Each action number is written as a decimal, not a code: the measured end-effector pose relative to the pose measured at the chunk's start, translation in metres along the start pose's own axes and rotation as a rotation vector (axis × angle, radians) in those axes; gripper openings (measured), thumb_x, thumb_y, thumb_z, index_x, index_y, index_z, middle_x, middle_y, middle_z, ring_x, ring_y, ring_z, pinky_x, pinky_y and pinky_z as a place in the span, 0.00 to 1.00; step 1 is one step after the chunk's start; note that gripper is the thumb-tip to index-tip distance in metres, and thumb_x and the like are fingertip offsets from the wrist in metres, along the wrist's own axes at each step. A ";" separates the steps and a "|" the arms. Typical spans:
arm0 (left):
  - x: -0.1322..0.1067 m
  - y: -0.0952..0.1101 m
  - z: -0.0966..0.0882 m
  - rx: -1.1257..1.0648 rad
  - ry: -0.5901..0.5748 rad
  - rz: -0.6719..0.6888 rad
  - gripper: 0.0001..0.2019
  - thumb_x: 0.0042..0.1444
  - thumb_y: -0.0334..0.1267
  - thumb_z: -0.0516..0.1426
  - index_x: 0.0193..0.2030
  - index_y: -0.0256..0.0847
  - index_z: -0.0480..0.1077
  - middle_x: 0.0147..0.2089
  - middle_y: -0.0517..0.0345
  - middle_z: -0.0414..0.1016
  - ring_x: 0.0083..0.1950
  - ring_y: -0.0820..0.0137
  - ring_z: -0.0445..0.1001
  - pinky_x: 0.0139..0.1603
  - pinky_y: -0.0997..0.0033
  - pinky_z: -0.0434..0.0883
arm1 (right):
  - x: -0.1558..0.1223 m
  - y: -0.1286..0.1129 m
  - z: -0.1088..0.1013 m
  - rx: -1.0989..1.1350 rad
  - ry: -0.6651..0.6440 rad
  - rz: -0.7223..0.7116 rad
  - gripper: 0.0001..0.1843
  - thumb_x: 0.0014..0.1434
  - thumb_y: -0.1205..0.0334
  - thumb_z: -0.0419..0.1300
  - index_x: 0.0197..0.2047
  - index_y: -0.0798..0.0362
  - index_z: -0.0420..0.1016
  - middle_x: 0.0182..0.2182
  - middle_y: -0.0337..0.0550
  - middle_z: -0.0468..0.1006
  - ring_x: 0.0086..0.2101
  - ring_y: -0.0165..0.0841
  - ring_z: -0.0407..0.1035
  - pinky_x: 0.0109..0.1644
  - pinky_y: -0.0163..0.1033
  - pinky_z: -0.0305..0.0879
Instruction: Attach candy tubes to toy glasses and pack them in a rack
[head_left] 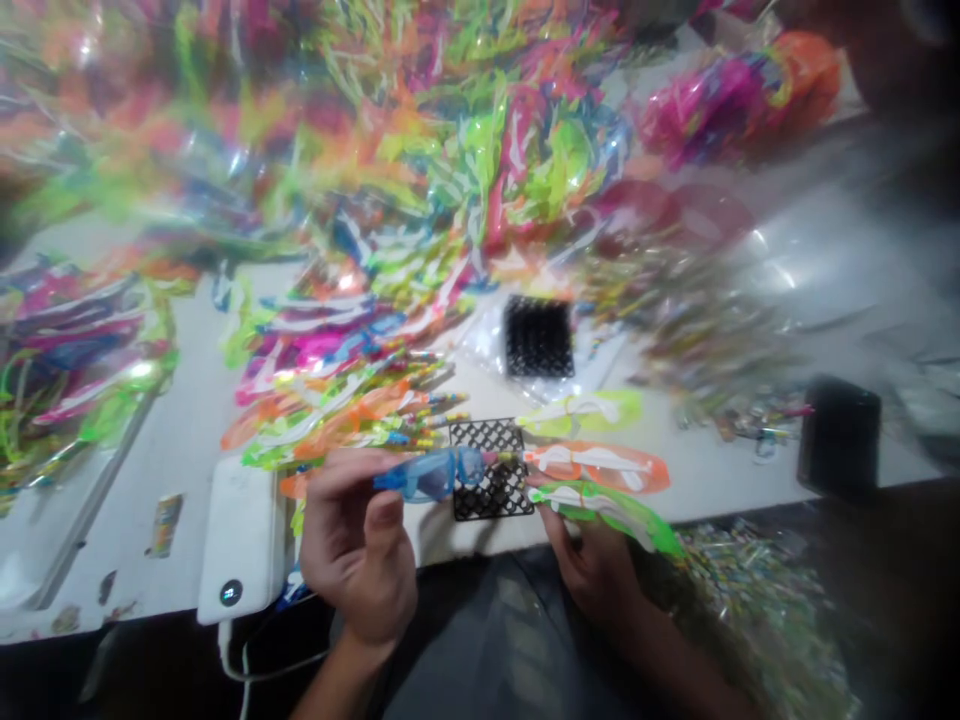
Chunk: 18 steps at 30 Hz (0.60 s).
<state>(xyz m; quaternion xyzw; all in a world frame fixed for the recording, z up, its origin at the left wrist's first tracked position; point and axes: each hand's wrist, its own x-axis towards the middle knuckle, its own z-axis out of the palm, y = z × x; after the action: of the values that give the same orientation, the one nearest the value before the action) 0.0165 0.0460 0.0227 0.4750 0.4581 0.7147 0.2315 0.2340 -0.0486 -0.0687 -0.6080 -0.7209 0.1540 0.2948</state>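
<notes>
Left hand (356,545) pinches a translucent blue plastic piece (431,477); right hand (596,560) (grip unclear) is beside a black rectangular grid (491,505).

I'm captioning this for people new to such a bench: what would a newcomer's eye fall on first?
Surely the blurred neon heap filling the far side of the table. Next, near the front edge, the translucent blue piece in the left hand, over a black grid. A white device with a cable sits left of that hand.
</notes>
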 end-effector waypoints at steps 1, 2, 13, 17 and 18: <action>-0.002 -0.003 0.001 -0.010 0.023 -0.010 0.09 0.66 0.44 0.66 0.42 0.42 0.78 0.36 0.58 0.76 0.36 0.68 0.74 0.36 0.67 0.75 | 0.000 0.001 0.000 -0.015 0.006 -0.006 0.17 0.73 0.57 0.52 0.47 0.49 0.83 0.30 0.51 0.82 0.32 0.45 0.77 0.40 0.48 0.78; -0.003 -0.006 0.001 -0.013 0.039 -0.017 0.09 0.65 0.44 0.66 0.42 0.42 0.78 0.36 0.59 0.76 0.35 0.68 0.73 0.36 0.67 0.75 | -0.001 0.002 0.001 -0.026 0.008 -0.008 0.18 0.73 0.58 0.51 0.44 0.49 0.83 0.29 0.51 0.81 0.31 0.44 0.76 0.39 0.47 0.77; -0.006 -0.005 0.004 0.039 -0.131 0.020 0.05 0.69 0.40 0.63 0.47 0.43 0.77 0.39 0.58 0.77 0.40 0.71 0.75 0.39 0.73 0.75 | -0.017 0.023 0.010 -0.059 0.027 -0.064 0.17 0.74 0.61 0.53 0.36 0.51 0.79 0.20 0.41 0.72 0.22 0.33 0.68 0.28 0.36 0.69; -0.005 0.000 0.009 0.037 -0.332 -0.011 0.11 0.69 0.46 0.63 0.52 0.44 0.76 0.44 0.54 0.77 0.47 0.66 0.76 0.44 0.68 0.77 | -0.022 0.030 0.013 -0.045 0.057 -0.089 0.17 0.75 0.58 0.55 0.36 0.55 0.77 0.21 0.35 0.70 0.20 0.28 0.64 0.30 0.35 0.69; -0.006 0.000 0.011 0.047 -0.395 -0.033 0.14 0.67 0.48 0.64 0.54 0.44 0.76 0.47 0.53 0.76 0.49 0.64 0.76 0.45 0.67 0.77 | -0.021 0.031 0.014 -0.040 0.070 -0.082 0.16 0.75 0.57 0.55 0.39 0.55 0.78 0.23 0.36 0.72 0.22 0.28 0.66 0.33 0.37 0.71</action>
<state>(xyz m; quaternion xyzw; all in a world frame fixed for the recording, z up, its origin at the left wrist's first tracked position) 0.0284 0.0464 0.0214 0.6039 0.4280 0.5928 0.3172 0.2515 -0.0600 -0.1026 -0.5887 -0.7374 0.1059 0.3137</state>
